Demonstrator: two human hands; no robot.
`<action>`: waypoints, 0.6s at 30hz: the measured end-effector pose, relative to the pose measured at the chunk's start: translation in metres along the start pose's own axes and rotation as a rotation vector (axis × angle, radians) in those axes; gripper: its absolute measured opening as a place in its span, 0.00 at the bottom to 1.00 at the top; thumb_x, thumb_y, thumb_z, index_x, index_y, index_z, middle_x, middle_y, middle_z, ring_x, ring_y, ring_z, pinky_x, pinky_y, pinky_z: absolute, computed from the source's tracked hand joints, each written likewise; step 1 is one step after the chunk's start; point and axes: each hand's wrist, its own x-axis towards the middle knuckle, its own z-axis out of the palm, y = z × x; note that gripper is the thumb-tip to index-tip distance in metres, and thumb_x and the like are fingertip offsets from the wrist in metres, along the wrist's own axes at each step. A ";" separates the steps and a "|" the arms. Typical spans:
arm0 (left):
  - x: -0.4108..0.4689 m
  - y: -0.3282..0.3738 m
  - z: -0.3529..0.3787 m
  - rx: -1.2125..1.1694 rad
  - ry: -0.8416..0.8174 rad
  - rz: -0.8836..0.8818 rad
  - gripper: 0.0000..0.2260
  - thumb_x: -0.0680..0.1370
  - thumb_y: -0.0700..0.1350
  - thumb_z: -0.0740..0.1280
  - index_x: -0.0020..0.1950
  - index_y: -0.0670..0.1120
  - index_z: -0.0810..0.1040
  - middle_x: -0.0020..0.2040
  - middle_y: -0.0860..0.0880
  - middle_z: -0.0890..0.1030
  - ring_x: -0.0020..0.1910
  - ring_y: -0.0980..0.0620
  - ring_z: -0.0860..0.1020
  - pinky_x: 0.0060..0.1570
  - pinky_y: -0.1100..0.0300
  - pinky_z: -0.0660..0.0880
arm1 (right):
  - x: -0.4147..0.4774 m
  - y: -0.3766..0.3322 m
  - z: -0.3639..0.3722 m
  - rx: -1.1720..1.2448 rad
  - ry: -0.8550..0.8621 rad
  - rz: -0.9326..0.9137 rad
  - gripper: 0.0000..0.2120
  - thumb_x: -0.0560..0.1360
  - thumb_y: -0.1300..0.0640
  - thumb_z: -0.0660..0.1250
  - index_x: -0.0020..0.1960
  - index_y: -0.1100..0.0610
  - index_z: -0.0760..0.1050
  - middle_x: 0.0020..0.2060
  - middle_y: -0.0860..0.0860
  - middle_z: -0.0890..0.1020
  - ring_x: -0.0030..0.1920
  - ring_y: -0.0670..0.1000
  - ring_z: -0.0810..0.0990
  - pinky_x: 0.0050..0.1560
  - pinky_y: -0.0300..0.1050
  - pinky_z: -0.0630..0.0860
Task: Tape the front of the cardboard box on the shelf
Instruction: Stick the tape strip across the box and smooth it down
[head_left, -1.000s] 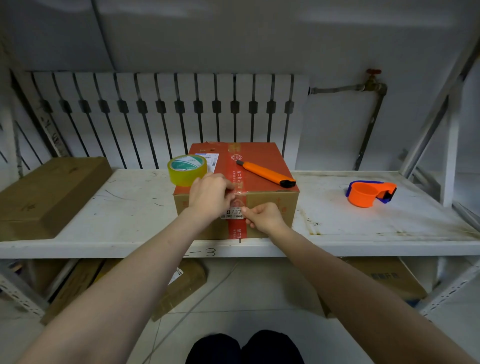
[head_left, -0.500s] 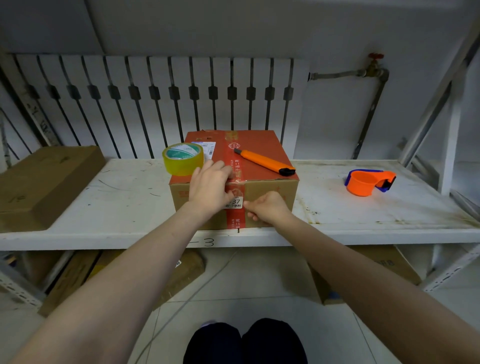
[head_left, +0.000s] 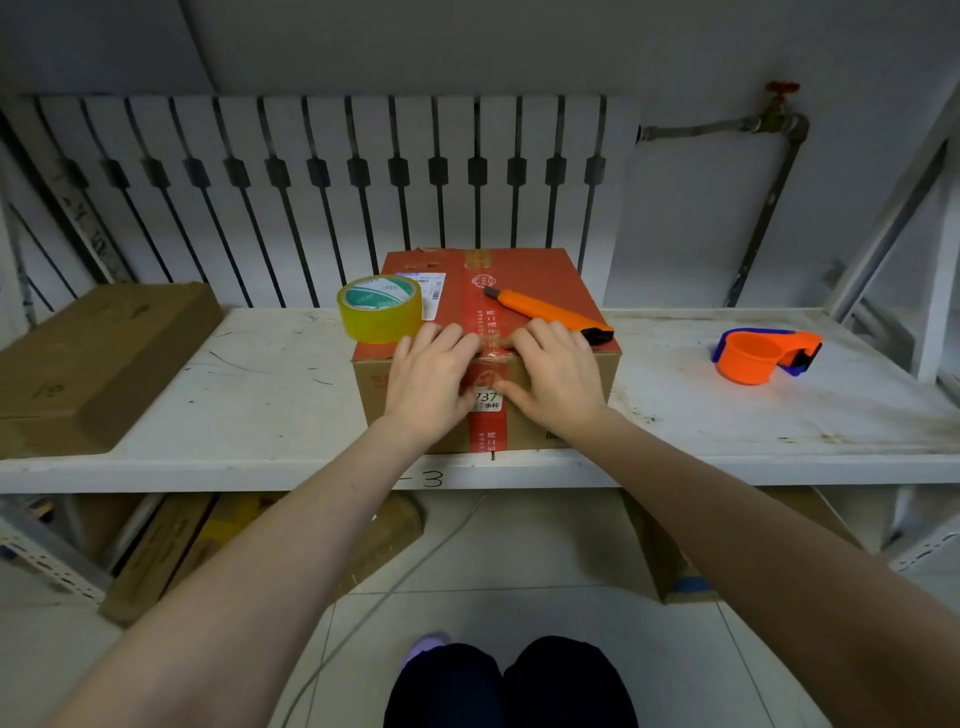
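White shelf (head_left: 249, 400), cardboard box (head_left: 535, 280) front-facing.

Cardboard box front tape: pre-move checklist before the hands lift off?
1. Both hands on the seam: ok. Left hand and right hand lie flat over the front top edge of the cardboard box.
2. Tape strip fully stuck: cannot tell, hands cover it.
3. Box seated on shelf: ok.
4. Tape roll within reach: ok, on the box's top left corner.
5. Utility knife stable: ok, though it lies right by the right hand.
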 end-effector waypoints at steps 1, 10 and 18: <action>-0.001 -0.001 0.002 0.015 0.008 0.013 0.18 0.69 0.48 0.70 0.57 0.49 0.72 0.57 0.50 0.76 0.58 0.46 0.71 0.53 0.52 0.68 | -0.002 0.000 0.002 -0.036 -0.005 -0.015 0.26 0.63 0.43 0.75 0.55 0.54 0.73 0.50 0.52 0.78 0.51 0.53 0.76 0.50 0.48 0.71; -0.005 -0.014 0.003 0.106 0.022 0.116 0.24 0.66 0.48 0.72 0.61 0.51 0.73 0.59 0.51 0.77 0.61 0.45 0.72 0.54 0.51 0.67 | 0.002 -0.008 -0.002 -0.037 0.026 0.014 0.33 0.62 0.28 0.64 0.51 0.56 0.72 0.47 0.52 0.77 0.48 0.53 0.74 0.49 0.49 0.69; 0.007 -0.018 -0.011 -0.003 -0.113 0.075 0.25 0.69 0.52 0.70 0.65 0.52 0.71 0.58 0.52 0.77 0.60 0.49 0.72 0.57 0.52 0.67 | 0.010 -0.018 0.005 -0.131 0.066 0.010 0.31 0.61 0.32 0.69 0.49 0.56 0.70 0.46 0.53 0.77 0.47 0.55 0.75 0.48 0.50 0.69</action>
